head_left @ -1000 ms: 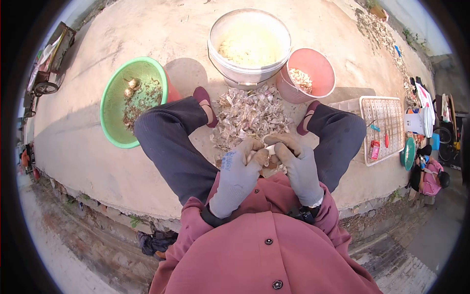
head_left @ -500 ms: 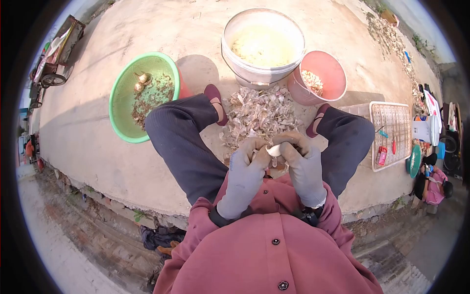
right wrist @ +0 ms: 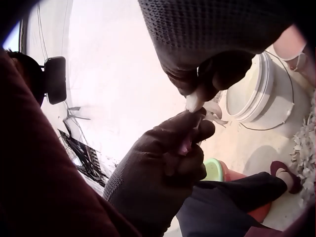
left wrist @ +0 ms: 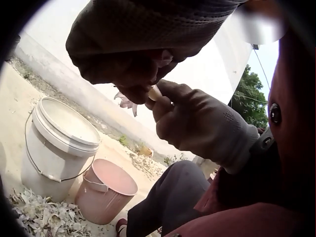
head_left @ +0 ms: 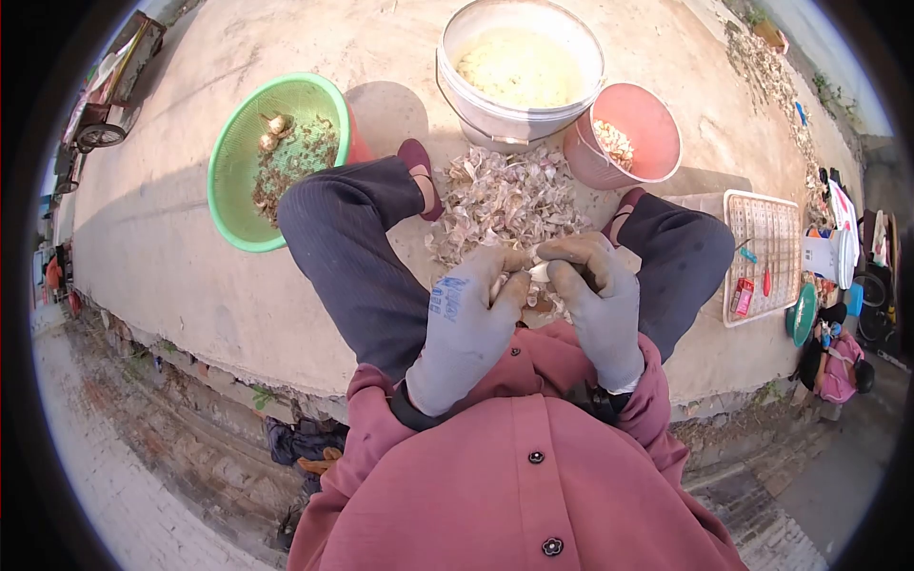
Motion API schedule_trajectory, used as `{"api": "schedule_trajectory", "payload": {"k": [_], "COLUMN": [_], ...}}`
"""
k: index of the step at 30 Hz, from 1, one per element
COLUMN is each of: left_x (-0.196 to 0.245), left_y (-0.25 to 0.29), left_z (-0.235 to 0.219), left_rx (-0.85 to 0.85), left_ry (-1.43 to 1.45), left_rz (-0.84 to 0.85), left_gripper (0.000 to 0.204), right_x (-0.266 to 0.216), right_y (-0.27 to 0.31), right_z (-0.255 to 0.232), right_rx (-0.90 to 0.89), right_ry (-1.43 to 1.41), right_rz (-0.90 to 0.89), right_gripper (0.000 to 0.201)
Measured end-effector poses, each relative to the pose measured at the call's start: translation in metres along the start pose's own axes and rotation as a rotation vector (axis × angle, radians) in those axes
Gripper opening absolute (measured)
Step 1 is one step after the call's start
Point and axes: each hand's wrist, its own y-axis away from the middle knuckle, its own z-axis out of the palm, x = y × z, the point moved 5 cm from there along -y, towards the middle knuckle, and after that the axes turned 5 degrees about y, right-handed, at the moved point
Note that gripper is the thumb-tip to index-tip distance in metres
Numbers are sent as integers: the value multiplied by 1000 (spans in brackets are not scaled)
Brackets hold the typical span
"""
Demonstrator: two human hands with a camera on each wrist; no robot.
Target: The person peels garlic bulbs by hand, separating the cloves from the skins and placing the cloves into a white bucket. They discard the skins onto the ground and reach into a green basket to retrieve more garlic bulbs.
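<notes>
In the head view, my gloved left hand (head_left: 476, 314) and gloved right hand (head_left: 600, 300) meet above my lap. A white garlic clove (right wrist: 194, 102) is pinched between the right thumb and finger, right at the left fingertips. Curled left fingers hold a purplish-skinned garlic clove (right wrist: 185, 146) against the palm, mostly hidden by the glove. Papery skin (left wrist: 127, 103) hangs beside the fingertips in the left wrist view. Below the hands, a heap of garlic skins (head_left: 509, 200) lies between my feet.
A white bucket (head_left: 455, 84) with pale contents stands ahead, beside a pink bucket (head_left: 657, 124) holding cloves. To the left is a green basket (head_left: 221, 181) with garlic bulbs and debris. A plastic crate (head_left: 776, 238) with small tools lies right; another person (head_left: 843, 362) sits beyond.
The left hand has turned, bringing the blue print on its glove back into sight. The white clove, more exposed half a second ago, is now more covered by fingers. The head view has shifted slightly.
</notes>
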Motion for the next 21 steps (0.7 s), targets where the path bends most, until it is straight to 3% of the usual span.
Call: {"api": "schedule_trajectory", "payload": {"k": [2, 6, 8, 9, 14, 19, 21], "left_x": [-1, 1, 5, 4, 1, -1, 2], "left_y": [1, 1, 1, 2, 3, 0, 3], "left_z": [-1, -1, 0, 2, 5, 0, 0], "left_rx": [3, -14, -50, -87, -24, -6, -49], "left_ry": [-17, -17, -1, 16, 161, 96, 192], "left_rz": [17, 16, -64, -142, -205, -150, -182], "left_gripper": [18, 16, 16, 16, 21, 27, 26], "right_x": [-4, 3, 12, 12, 15, 19, 20], "right_y": [-1, 0, 1, 3, 5, 1, 1], "right_z": [-2, -2, 2, 3, 9, 2, 0], "right_rx": [-40, -84, -119, -121, -177, -56, -26], "right_ry": [124, 70, -211, -212, -403, -238, -177], "right_rz": [-84, -58, 67, 69, 163, 128, 128], "right_gripper": [22, 20, 20, 20, 24, 23, 22]}}
